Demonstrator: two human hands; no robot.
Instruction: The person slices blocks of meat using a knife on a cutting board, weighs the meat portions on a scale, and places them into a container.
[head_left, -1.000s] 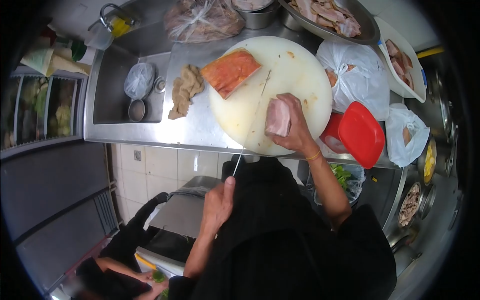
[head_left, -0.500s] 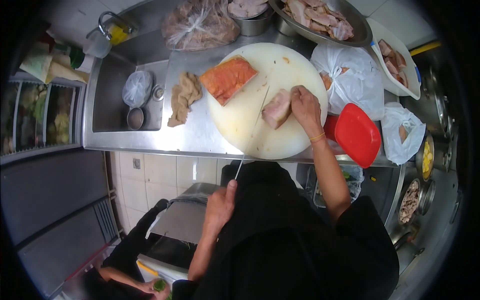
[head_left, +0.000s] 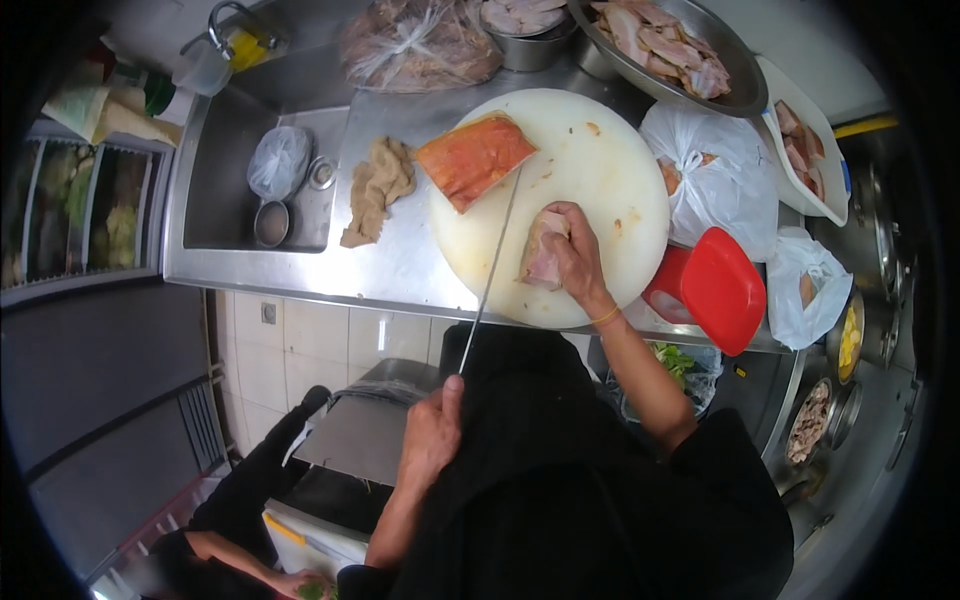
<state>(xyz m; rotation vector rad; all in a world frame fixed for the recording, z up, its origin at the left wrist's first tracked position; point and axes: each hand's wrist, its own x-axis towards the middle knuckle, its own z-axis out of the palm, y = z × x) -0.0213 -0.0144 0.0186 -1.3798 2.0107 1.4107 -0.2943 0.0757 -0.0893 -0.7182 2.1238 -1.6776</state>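
Note:
A long thin knife (head_left: 491,270) is gripped in my left hand (head_left: 430,432), which is closed round its handle just off the counter's front edge. Its blade runs up over the round white cutting board (head_left: 600,125), and the tip reaches the lower right corner of a reddish-orange slab of meat (head_left: 475,158). My right hand (head_left: 578,258), with a yellow band at the wrist, is closed on a smaller pale pink piece of meat (head_left: 542,250) near the board's middle, right of the blade. Small scraps lie on the board.
Left are a brown cloth (head_left: 377,190) and a sink (head_left: 310,225). Right are a red container (head_left: 722,290), white plastic bags (head_left: 715,180) and a white tub (head_left: 835,185). Behind stands a metal bowl of meat slices (head_left: 665,45). Another person's hand (head_left: 298,583) holds greens at lower left.
My right hand, apart from the pale piece's right side half a second ago, has closed on it. The knife's tip now meets the reddish slab. The camera view has shifted slightly.

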